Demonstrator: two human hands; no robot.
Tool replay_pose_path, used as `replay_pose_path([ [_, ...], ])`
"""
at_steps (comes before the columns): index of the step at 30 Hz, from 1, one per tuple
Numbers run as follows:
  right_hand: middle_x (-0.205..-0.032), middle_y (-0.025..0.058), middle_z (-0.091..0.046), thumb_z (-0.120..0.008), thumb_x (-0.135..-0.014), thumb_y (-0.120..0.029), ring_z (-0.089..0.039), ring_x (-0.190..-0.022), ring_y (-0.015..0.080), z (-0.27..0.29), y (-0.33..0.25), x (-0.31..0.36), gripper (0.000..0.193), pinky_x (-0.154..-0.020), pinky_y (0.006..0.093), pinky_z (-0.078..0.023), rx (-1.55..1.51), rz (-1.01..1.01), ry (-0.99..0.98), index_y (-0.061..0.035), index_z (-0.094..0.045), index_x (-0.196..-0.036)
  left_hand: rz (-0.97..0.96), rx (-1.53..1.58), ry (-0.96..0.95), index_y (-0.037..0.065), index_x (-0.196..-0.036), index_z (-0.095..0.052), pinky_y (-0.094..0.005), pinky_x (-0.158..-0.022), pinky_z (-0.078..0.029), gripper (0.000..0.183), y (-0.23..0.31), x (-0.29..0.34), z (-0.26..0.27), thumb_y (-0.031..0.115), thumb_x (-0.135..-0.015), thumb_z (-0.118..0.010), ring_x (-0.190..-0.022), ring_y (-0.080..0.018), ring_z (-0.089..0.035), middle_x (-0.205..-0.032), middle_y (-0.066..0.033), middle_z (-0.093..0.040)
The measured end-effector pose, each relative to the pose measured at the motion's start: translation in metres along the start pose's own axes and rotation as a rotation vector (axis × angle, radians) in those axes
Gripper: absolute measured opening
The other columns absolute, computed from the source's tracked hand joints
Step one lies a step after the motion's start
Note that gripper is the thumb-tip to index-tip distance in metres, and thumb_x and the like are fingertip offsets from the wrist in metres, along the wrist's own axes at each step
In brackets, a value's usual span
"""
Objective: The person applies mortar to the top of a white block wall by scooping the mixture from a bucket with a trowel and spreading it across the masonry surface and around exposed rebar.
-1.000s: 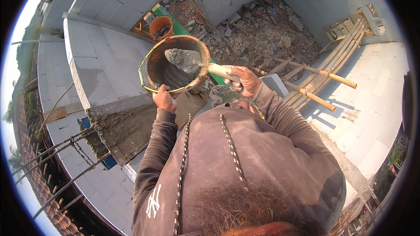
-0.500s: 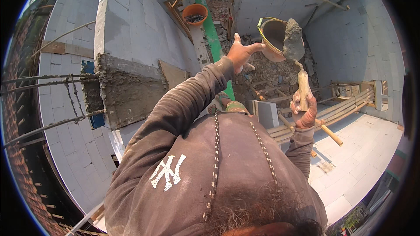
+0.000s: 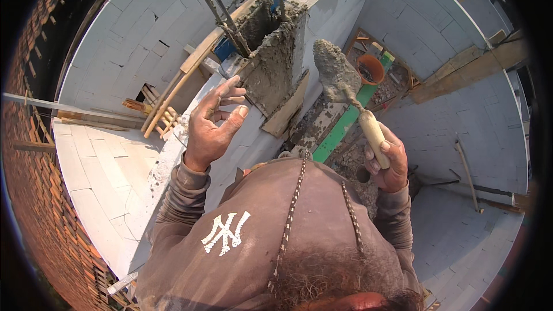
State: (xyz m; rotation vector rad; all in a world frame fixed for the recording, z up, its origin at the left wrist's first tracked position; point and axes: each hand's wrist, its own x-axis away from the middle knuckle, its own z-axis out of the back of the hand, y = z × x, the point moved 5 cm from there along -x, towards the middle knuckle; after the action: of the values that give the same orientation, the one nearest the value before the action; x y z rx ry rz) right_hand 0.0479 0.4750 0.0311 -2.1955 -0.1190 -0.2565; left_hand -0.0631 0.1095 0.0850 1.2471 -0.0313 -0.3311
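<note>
My right hand (image 3: 389, 158) is closed around the pale wooden handle of a trowel (image 3: 374, 132). Wet grey mortar (image 3: 335, 72) is heaped on its blade, which points up and away to the left. My left hand (image 3: 214, 126) is raised with fingers apart and nothing in it, beside the wall top. Just beyond it stands a mortar-covered column stub (image 3: 273, 75), rough and grey, with steel bars (image 3: 230, 26) rising from it. A flat wooden board (image 3: 286, 106) leans against the stub's near face, between my two hands.
An orange bucket (image 3: 371, 69) with dark contents stands at the far right, near a green plank (image 3: 345, 126). Pale block walls (image 3: 461, 109) surround a lower level with rubble. Wooden poles (image 3: 181, 89) lie to the left, and a tiled roof (image 3: 52, 196) lies beyond.
My view has swung left toward the column stub. My left hand has come away from the pail with a yellow-green handle. The trowel still carries its mortar and now tilts left.
</note>
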Motion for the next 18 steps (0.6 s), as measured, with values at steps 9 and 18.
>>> replay_pose_path([
  [9, -0.088, 0.0046, -0.065, -0.072, -0.094, -0.025, -0.056, -0.066, 0.0068, -0.106, -0.075, -0.125, 0.059, -0.057, 0.0226, -0.044, 0.818, 0.183, -0.293, 0.0059, -0.059, -0.143, 0.213, -0.753, 0.536, 0.001, -0.149, -0.058, -0.0474, -0.118, -0.042, 0.074, -0.071, 0.076, 0.117, 0.047, -0.095, -0.077, -0.141, -0.0379, -0.052, -0.147, -0.022, -0.057],
  [18, -0.113, 0.0115, -0.07, -0.076, -0.086, -0.012, -0.069, -0.101, 0.0322, -0.119, -0.086, -0.135, 0.056, -0.086, 0.0433, -0.059, 1.881, 1.054, -0.455, -0.0071, -0.063, -0.139, 0.382, -0.768, 0.419, 0.006, -0.153, -0.056, -0.0516, -0.122, -0.036, 0.089, -0.076, 0.064, 0.106, 0.068, -0.092, -0.071, -0.145, -0.0397, -0.049, -0.153, -0.0216, -0.055],
])
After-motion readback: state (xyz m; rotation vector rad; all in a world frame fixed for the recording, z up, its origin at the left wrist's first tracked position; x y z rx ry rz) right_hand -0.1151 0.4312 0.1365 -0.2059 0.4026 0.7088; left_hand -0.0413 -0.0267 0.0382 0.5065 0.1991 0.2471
